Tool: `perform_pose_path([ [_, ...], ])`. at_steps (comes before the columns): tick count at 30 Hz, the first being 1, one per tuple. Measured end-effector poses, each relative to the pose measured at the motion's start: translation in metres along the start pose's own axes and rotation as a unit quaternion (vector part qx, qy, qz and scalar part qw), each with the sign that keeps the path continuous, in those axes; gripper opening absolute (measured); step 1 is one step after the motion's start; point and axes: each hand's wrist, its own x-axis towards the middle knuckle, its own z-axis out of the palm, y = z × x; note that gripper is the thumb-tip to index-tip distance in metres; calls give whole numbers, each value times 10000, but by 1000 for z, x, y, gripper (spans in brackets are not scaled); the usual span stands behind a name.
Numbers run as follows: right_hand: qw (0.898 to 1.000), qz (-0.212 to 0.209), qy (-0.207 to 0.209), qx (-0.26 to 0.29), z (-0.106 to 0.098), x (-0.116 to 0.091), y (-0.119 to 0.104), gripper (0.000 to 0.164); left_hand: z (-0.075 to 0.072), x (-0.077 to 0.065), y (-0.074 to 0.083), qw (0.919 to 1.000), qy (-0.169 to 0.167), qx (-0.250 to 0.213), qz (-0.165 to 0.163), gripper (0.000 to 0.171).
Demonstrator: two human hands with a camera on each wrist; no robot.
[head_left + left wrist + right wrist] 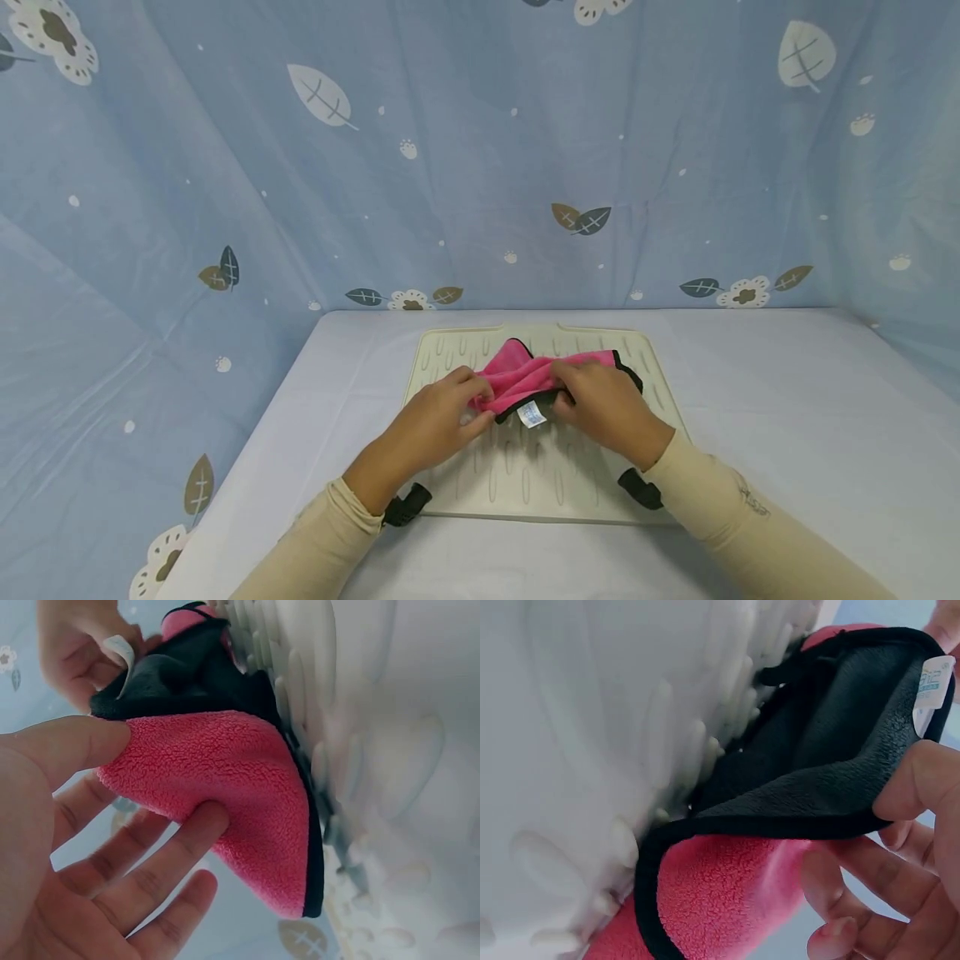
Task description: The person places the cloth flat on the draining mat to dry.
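A cloth [517, 379], pink and fluffy on one side and dark grey on the other with black edging, lies bunched over a cream ribbed board [525, 483]. A small white label [532, 414] hangs from its near edge. My left hand [446, 414] pinches the cloth's left part; in the left wrist view its thumb is at the edge and one fingertip rests on the pink pile [247, 772]. On the other side, my right hand [606, 408] pinches the black-edged border between thumb and finger, with the grey side [810, 765] facing the right wrist camera.
The board lies on a white-covered table [787, 450]. Black wrist mounts [407, 504] show beside both forearms. A blue leaf-patterned curtain [480, 167] hangs behind the table and along its left side.
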Motion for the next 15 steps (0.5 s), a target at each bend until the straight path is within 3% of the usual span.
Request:
perform_pose_path([
  [6,9999,-24,31,163,-4,-8,2,14,0,0,-1,9999,-48,-45,-84,14],
  [15,9990,227,-195,335,-5,-25,2,16,8,0,-1,9986,-444,-14,-277,17],
])
